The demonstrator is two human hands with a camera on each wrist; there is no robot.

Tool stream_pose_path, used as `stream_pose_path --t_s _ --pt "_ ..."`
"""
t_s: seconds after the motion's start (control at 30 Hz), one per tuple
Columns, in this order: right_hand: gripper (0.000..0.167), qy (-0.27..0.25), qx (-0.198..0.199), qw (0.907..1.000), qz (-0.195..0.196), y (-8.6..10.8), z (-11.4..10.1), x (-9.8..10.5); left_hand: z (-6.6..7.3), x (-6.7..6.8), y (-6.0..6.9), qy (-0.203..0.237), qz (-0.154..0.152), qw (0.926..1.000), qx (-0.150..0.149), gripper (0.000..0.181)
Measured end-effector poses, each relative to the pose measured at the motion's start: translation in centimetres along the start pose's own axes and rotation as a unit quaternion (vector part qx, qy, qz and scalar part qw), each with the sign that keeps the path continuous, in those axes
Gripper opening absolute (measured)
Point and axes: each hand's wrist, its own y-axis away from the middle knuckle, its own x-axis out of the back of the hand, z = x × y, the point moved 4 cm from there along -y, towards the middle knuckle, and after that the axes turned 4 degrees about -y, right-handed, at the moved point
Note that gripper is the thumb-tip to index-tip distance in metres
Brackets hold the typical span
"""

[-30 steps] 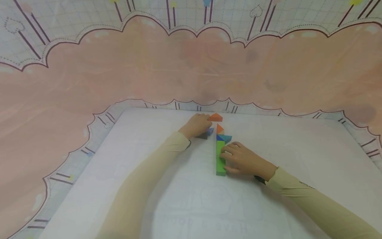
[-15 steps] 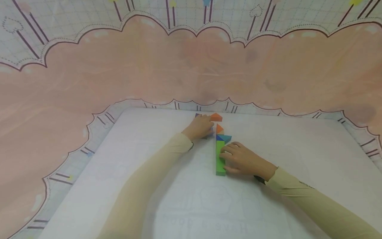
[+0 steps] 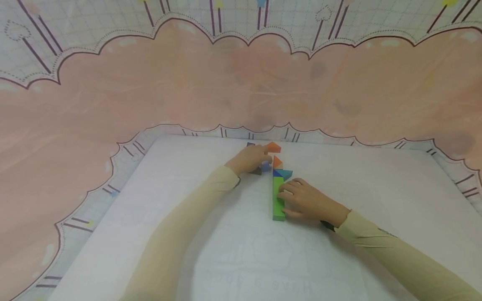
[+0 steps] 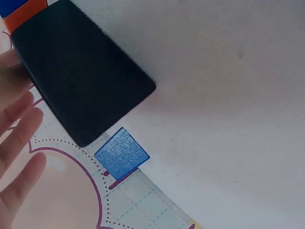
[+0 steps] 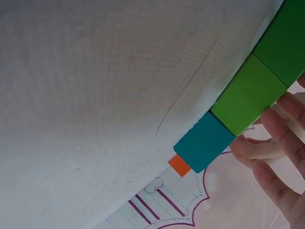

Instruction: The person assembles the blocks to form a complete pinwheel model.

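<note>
My left hand [image 3: 249,159] reaches to the far side of the table, over a dark block [image 3: 257,171] and beside a blue block [image 3: 265,166]. Its fingertips lie close to an orange block [image 3: 273,147]; whether they touch it cannot be told. In the left wrist view its fingers are spread beside the dark block [image 4: 83,71]. My right hand [image 3: 310,200] rests with its fingertips against the right side of the green row [image 3: 278,198]. The right wrist view shows a light green block [image 5: 249,95] between a dark green one [image 5: 283,45] and a teal one [image 5: 205,141].
Beyond the green row sit a teal triangular block [image 3: 286,173] and an orange triangular block [image 3: 277,162]. A small blue block [image 3: 250,144] shows behind the left hand. The white table [image 3: 357,179] ends at a patterned cloth [image 3: 263,88].
My left hand shifted slightly right over the blocks, then back a little left, uncovering more of the dark and blue blocks. My right hand and the green row have stayed in place.
</note>
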Motion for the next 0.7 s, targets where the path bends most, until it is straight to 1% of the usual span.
stream_pose_path --t_s 0.07,0.2,0.3,0.4,0.53,0.6,0.7 --pt "0.034 -0.001 0.003 1.0 0.003 0.02 0.01 -0.04 -0.01 -0.04 -0.01 -0.006 -0.007 0.9999 0.007 0.028" --pt "0.034 0.002 0.004 1.0 0.004 0.04 0.02 -0.06 -0.14 -0.14 -0.06 0.004 -0.018 0.9993 0.031 0.024" --pt "0.034 0.005 0.003 1.0 0.003 0.04 0.0 -0.03 -0.22 -0.28 -0.13 0.0 -0.024 0.9988 0.043 0.022" --pt "0.034 0.004 0.001 1.0 0.001 0.02 -0.07 0.06 -0.24 -0.31 -0.21 -0.018 -0.021 0.9985 0.048 0.018" --pt "0.034 0.0 -0.003 1.0 0.0 -0.03 -0.18 0.21 -0.26 -0.3 -0.31 -0.024 -0.014 0.9979 0.059 0.014" --pt "0.034 0.0 -0.006 1.0 -0.003 -0.04 -0.2 0.21 -0.28 -0.24 -0.23 -0.015 -0.014 0.9976 0.067 0.016" --pt "0.034 0.002 -0.008 0.9999 -0.007 -0.06 -0.21 0.12 -0.59 -0.11 0.31 -0.016 -0.015 0.9965 0.08 0.022"
